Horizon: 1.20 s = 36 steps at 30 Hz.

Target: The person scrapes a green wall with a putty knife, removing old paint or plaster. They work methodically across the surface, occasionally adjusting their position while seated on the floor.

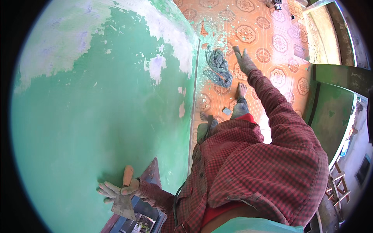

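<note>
At lower left, my left hand (pixel 118 190) is against or close to the green painted wall (pixel 116 116), fingers spread. Its thumb pins a paint scraper (pixel 123 206) with an orange-brown handle and a broad metal blade. My right arm reaches out over the tiled floor; the right hand (pixel 247 63), dusty, holds a small brownish-grey flat piece (pixel 236 51) at its fingers. What that piece is, I cannot tell. Pale bare patches (pixel 157 67) show on the wall where the green paint is gone.
Crumpled grey plastic sheeting (pixel 218 68) and green paint flakes (pixel 214 33) lie on the patterned orange floor (pixel 263 55) along the wall. A small grey-blue block (pixel 226 111) lies near my bare feet. A window opening (pixel 142 222) is below my left hand; a wooden frame (pixel 338 186) stands far right.
</note>
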Tool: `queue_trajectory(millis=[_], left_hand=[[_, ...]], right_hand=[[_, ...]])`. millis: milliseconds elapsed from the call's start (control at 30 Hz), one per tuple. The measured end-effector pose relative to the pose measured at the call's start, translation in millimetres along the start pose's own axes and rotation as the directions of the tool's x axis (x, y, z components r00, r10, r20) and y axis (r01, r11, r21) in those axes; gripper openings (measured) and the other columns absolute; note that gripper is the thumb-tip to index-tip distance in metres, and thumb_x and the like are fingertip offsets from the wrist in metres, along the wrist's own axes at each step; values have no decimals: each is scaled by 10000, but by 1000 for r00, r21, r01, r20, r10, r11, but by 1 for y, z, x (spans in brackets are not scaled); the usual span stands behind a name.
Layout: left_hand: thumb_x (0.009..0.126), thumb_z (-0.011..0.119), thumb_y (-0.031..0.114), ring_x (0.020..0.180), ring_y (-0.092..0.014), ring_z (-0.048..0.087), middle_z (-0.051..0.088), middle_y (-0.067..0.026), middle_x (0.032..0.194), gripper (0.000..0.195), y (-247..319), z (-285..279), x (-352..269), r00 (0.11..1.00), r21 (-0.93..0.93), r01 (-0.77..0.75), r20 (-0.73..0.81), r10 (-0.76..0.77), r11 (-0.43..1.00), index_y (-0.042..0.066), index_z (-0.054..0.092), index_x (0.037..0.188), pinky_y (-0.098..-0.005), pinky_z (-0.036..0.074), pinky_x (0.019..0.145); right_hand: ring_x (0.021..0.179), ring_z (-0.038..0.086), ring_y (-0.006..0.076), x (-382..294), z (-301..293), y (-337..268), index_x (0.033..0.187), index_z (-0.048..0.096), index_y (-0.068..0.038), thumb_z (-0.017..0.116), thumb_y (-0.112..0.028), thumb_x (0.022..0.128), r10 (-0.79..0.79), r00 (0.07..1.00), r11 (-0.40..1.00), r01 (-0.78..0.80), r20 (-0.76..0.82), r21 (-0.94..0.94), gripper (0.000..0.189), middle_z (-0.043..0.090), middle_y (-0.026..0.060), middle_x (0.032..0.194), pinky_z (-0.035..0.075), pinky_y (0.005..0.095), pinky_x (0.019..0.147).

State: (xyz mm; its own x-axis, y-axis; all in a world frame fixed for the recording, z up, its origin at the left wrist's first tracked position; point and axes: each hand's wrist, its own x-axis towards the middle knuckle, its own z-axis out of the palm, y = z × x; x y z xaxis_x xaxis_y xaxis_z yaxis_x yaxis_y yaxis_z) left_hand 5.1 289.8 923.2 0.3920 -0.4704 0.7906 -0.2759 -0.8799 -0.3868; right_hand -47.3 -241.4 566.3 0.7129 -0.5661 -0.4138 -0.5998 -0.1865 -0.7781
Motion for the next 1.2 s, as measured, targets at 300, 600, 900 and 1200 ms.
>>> queue_trajectory(millis=[300,600,900,1200], left_hand=[[1058,287,315,1355,-392,394,445,-219,1434,540,180,48,-18,832,-692,549,505,-230,469,-104,476,1340,-488,356,1116],[1040,384,308,1275,-369,491,520,-240,1372,492,226,52,-18,671,-670,740,741,-5,53,-90,560,1270,-426,409,1034],[961,540,315,1309,-404,454,459,-244,1429,604,165,31,-5,891,-830,319,427,153,458,-57,406,1418,-495,313,1107],[977,505,71,1070,-275,642,646,-191,1182,316,167,17,34,807,-816,552,574,136,169,-33,599,1260,-375,501,916]], right_hand=[[1192,557,243,-185,46,-171,1546,228,-100,623,-137,916,-764,605,619,591,223,518,745,544,170,1353,455,376,1004],[1221,518,227,-260,96,-171,1567,100,-48,435,1,830,-650,701,557,177,294,811,811,483,164,1402,436,325,994],[635,419,48,-252,124,-185,1507,351,-132,540,-343,1005,-227,960,370,-68,161,926,577,450,-57,790,356,195,542],[512,338,36,-229,90,-209,1222,485,-84,595,-306,986,-345,933,370,39,98,928,342,376,-69,665,278,213,444]])
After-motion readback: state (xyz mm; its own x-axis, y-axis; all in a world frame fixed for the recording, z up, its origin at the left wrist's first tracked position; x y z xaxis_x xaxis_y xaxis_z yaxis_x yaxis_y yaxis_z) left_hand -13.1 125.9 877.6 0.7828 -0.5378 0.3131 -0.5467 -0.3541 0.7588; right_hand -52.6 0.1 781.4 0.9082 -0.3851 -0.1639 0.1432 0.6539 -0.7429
